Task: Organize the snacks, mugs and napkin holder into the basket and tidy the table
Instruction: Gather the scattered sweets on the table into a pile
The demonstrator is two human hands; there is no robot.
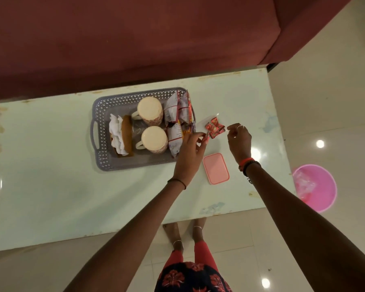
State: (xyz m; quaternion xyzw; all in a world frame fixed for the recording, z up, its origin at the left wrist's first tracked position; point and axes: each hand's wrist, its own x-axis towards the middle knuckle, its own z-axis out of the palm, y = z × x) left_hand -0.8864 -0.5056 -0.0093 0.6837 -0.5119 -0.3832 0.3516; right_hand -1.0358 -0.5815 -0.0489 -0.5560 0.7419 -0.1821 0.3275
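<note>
The basket (101, 131) is loaded. At its 3 o'clock, on the table (51, 186), the left hand (190, 150) pinches the red packets (215, 128) by their 8 o'clock corner. The right hand (239, 142), at their 3 o'clock, curls thumb to finger; whether it holds anything cannot be told. The packets are probably light, crinkly and slippery; grip a sealed edge.

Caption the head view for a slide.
Mugs, napkin holder and snack packets sit in the grey basket while the left hand pinches red wrappers beside it, right hand hovering close.
</note>
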